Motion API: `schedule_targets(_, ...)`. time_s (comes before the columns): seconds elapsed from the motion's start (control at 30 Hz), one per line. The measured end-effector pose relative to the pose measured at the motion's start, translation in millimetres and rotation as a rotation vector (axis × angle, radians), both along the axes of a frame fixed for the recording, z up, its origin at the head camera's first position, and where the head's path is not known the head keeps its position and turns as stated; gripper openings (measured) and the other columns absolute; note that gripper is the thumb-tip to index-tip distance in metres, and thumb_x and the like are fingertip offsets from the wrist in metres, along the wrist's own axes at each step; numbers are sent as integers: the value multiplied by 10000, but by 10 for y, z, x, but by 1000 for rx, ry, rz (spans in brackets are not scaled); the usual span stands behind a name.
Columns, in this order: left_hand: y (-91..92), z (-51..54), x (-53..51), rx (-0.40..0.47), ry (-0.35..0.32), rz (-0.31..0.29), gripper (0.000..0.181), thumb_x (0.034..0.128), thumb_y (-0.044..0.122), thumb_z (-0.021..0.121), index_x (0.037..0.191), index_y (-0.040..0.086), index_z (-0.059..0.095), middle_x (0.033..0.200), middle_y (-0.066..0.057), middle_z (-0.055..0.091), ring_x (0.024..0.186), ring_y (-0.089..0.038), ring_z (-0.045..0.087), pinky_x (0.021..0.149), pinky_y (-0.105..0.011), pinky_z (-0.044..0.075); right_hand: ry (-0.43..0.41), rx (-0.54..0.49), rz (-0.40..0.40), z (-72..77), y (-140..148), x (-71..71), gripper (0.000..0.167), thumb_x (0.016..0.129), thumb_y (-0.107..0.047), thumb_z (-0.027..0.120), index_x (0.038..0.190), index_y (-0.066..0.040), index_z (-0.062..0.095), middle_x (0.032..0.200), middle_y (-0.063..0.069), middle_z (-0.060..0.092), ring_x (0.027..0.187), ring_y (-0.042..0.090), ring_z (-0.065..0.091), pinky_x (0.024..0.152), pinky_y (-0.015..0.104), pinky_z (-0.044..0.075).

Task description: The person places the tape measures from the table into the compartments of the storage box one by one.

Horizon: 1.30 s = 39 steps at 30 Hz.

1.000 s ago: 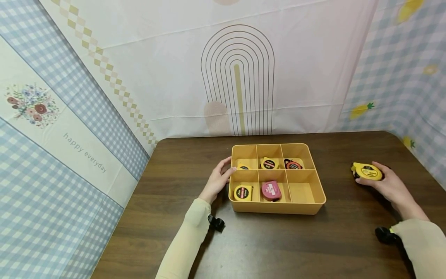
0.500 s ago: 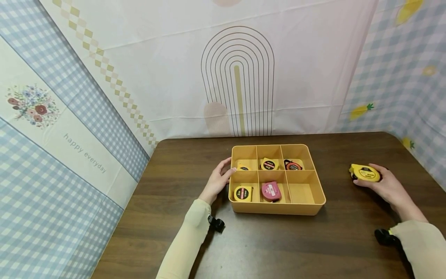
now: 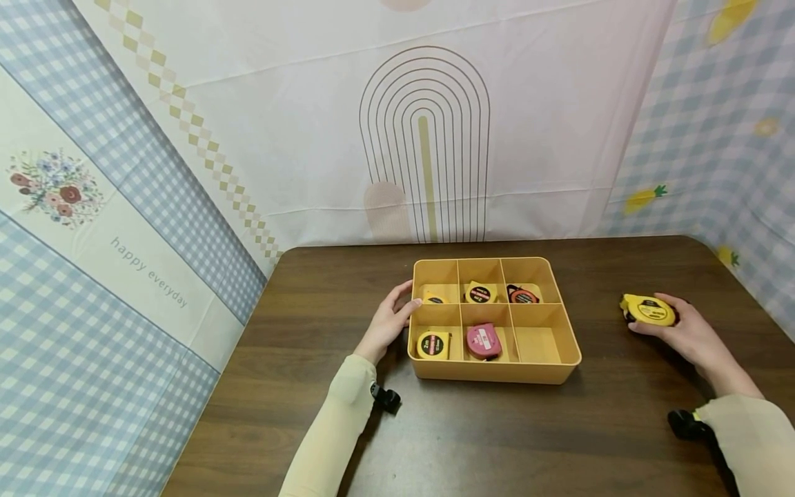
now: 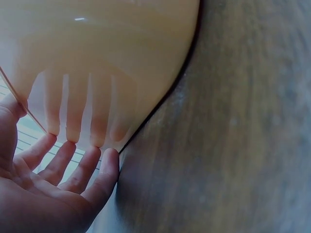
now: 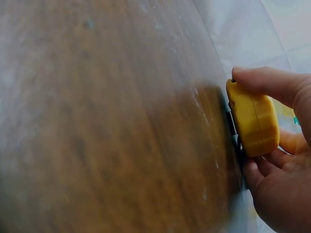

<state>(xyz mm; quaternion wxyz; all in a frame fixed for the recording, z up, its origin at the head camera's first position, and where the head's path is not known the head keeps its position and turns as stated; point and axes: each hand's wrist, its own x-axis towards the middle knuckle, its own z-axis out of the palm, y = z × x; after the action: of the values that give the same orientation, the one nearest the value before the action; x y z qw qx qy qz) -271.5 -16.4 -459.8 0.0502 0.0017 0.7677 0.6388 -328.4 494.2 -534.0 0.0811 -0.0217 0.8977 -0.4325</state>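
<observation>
My left hand [image 3: 390, 319] holds the left wall of a yellow divided box [image 3: 497, 371], thumb over the rim. In the left wrist view its fingertips [image 4: 71, 145] press the box's glossy outer wall. At the right of the table my right hand [image 3: 689, 335] grips a yellow tape measure [image 3: 649, 310] between thumb and fingers. The right wrist view shows this tape measure [image 5: 255, 119] on edge, close to the tabletop; whether it touches cannot be told. Inside the box lie a pink tape measure [image 3: 483, 341] and several yellow or orange-and-black ones, one per compartment.
The box's front-right compartment [image 3: 537, 344] shows a bare floor. Dark wooden table [image 3: 472, 442] surrounds the box, with its back edge against a patterned cloth [image 3: 528, 138]. Small black cameras sit on both wrists.
My right hand has shifted slightly left, towards the box, with the tape measure in its grip. The left hand and the box have stayed put.
</observation>
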Motion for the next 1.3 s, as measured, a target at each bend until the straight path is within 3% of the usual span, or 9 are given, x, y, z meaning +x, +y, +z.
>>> schedule_targets(0.47, -4, -10, 24, -13, -8, 8, 598, 1032, 181, 592, 1559, 40, 347, 1575, -189, 372, 1307, -352, 516, 975, -509, 504, -30, 57, 41, 10, -1, 9, 1083, 937, -493, 687, 1565, 93, 29, 1522, 471, 64, 1308, 670, 191, 980, 773, 230)
schedule_targets(1.3, 10, 8, 25, -4, -5, 13, 589, 1032, 179, 587, 1557, 48, 356, 1573, -173, 382, 1316, -342, 512, 991, -523, 492, -46, 54, 115, 63, -94, 15, 1099, 919, -508, 704, 1577, 72, 43, 1528, 462, 87, 1320, 662, 193, 974, 767, 245)
